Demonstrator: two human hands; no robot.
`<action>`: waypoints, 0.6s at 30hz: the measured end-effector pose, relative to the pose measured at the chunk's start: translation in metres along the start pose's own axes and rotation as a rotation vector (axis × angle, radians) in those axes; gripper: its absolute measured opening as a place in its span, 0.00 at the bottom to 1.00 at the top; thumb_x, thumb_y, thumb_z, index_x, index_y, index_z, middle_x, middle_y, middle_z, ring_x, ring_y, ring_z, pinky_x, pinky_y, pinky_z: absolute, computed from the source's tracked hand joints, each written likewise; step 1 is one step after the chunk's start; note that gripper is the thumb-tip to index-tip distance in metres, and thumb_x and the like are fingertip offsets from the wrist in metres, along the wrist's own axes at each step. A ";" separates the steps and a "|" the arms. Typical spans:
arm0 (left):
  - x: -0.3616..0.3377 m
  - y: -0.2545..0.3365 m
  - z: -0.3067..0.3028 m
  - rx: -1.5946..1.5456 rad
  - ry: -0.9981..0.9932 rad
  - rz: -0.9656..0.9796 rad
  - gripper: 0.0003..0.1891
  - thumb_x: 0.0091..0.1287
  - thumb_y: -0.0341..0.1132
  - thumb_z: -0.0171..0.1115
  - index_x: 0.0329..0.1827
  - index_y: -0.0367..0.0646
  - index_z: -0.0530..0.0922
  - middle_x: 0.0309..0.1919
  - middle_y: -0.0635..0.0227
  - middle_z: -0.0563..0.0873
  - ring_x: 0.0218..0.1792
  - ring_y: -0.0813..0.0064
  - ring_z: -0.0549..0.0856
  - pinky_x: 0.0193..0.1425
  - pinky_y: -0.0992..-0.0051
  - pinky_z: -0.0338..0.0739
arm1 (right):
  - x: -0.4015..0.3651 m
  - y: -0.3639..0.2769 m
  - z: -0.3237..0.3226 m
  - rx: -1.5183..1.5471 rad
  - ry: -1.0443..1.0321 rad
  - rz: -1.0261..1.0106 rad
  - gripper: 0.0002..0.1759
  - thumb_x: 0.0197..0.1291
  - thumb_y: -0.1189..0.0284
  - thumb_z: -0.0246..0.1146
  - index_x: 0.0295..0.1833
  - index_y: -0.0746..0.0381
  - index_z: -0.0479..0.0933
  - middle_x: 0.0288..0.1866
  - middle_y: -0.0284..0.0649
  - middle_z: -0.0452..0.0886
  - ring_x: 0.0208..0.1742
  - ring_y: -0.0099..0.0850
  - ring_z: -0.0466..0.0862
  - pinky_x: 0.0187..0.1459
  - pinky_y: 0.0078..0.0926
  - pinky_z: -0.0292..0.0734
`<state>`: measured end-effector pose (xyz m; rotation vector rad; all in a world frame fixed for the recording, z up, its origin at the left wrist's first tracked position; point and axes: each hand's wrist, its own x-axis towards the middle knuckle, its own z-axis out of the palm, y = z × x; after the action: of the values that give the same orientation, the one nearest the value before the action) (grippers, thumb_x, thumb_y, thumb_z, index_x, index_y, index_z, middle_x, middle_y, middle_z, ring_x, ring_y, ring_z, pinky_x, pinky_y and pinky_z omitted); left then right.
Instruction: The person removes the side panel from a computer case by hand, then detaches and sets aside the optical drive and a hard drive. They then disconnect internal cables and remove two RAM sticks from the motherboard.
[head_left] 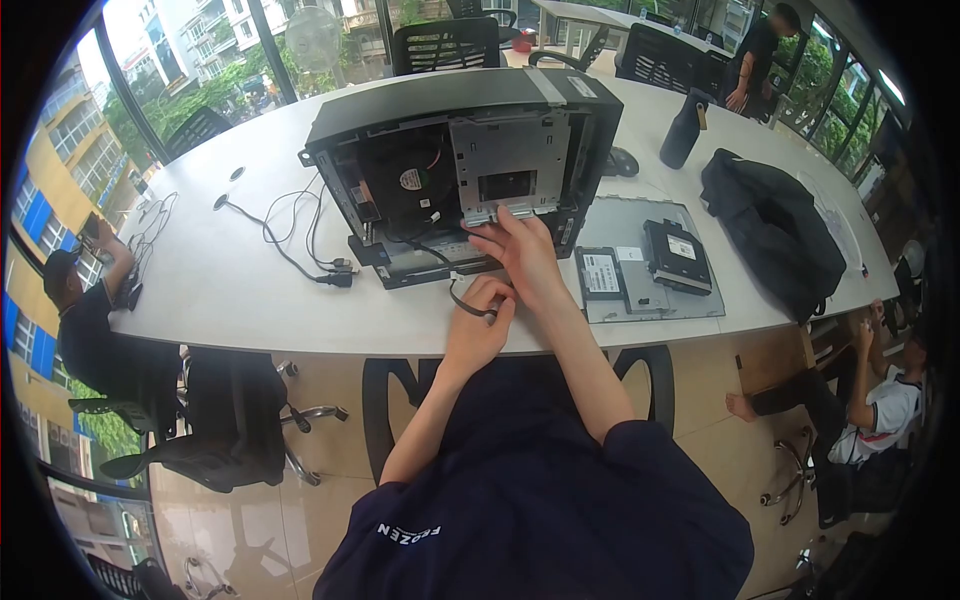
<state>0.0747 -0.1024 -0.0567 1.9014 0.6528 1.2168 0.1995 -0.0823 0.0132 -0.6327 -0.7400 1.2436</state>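
A black desktop computer case [455,100] stands on the white table with its side open towards me. Inside are a fan [408,180] and a grey metal drive cage [510,165]. My right hand [525,255] reaches into the case, its fingers bent around the lower edge of the cage. Just below, at the table's front edge, my left hand [478,325] is closed on a thin black cable [458,290] with a light connector. That cable runs up towards the case interior.
Right of the case lie a metal side panel [655,308], an optical drive [677,258] and a flat drive [600,273]. Beyond are a mouse [622,162], a dark bottle [683,130] and a black bag [770,225]. Cables [320,270] lie left. Other people are around.
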 end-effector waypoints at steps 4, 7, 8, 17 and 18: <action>0.001 0.002 0.000 0.002 0.012 0.003 0.04 0.67 0.23 0.61 0.43 0.34 0.79 0.43 0.62 0.82 0.42 0.70 0.84 0.47 0.74 0.78 | 0.001 0.000 -0.005 0.007 -0.027 0.024 0.18 0.77 0.68 0.56 0.61 0.70 0.70 0.58 0.53 0.82 0.61 0.43 0.85 0.58 0.35 0.84; 0.000 -0.001 0.001 0.023 0.009 0.012 0.04 0.67 0.23 0.61 0.43 0.34 0.79 0.43 0.62 0.82 0.42 0.70 0.83 0.47 0.74 0.78 | -0.002 0.001 -0.006 0.030 -0.025 0.014 0.17 0.76 0.68 0.56 0.61 0.69 0.70 0.57 0.53 0.83 0.59 0.44 0.86 0.57 0.35 0.85; 0.000 -0.001 0.001 0.023 0.010 0.005 0.04 0.67 0.23 0.61 0.43 0.34 0.79 0.43 0.62 0.82 0.42 0.70 0.84 0.47 0.74 0.78 | -0.002 0.002 -0.007 0.055 -0.027 0.021 0.17 0.76 0.69 0.57 0.61 0.69 0.70 0.57 0.54 0.83 0.59 0.44 0.86 0.57 0.35 0.86; 0.000 -0.002 0.001 0.022 0.014 0.015 0.04 0.67 0.22 0.61 0.42 0.34 0.79 0.43 0.62 0.82 0.42 0.70 0.84 0.47 0.74 0.78 | -0.002 0.003 -0.008 0.101 0.006 0.041 0.15 0.73 0.72 0.57 0.57 0.72 0.71 0.55 0.56 0.83 0.57 0.47 0.87 0.55 0.35 0.87; 0.000 -0.002 0.001 0.018 0.019 0.018 0.04 0.67 0.22 0.60 0.42 0.34 0.79 0.43 0.62 0.82 0.42 0.70 0.84 0.47 0.74 0.79 | -0.002 0.003 -0.007 0.096 0.025 0.035 0.14 0.72 0.73 0.57 0.56 0.73 0.71 0.54 0.57 0.83 0.57 0.47 0.87 0.55 0.35 0.88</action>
<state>0.0760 -0.1015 -0.0590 1.9163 0.6605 1.2452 0.2028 -0.0839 0.0058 -0.5837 -0.6467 1.2933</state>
